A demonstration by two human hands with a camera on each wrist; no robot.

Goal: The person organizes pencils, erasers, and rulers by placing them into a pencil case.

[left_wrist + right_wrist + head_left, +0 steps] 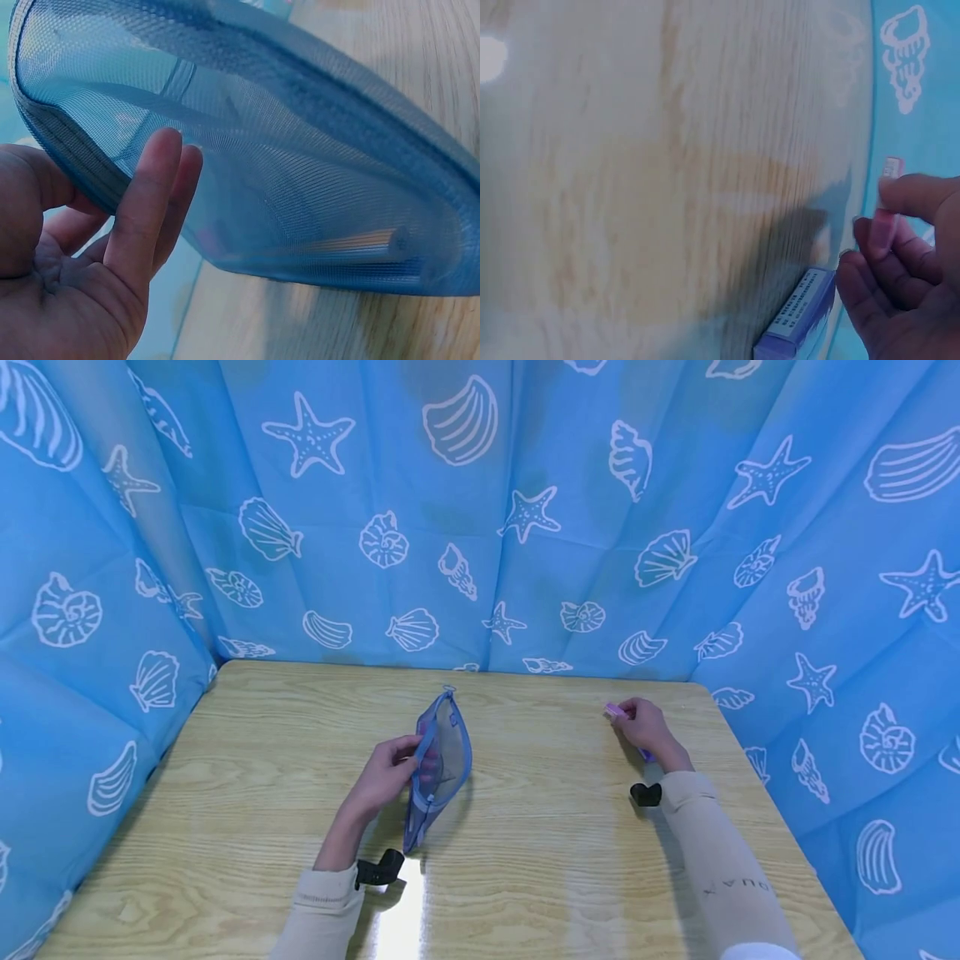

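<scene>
My left hand [386, 777] pinches one side of the rim of a blue mesh zip pouch [467, 752], which stands with its mouth held apart. In the left wrist view, the fingers [142, 210] of this hand lie along the mesh. A slim, light-coloured stick-like thing [352, 246] shows blurred through the pouch's mesh near the bottom. At the right of the table, my right hand [647, 727] holds a small pink stick-shaped thing [886, 217] with a pale label between thumb and fingers; its exact kind cannot be made out. Below that hand lies a purple box [799, 315] with a printed white label.
The wooden table [525, 860] ends at the back against a blue curtain [465, 527] with white shells and starfish, which also hangs along both sides. The purple box lies close to the table's right edge. Bright glare [400, 910] falls on the front of the table.
</scene>
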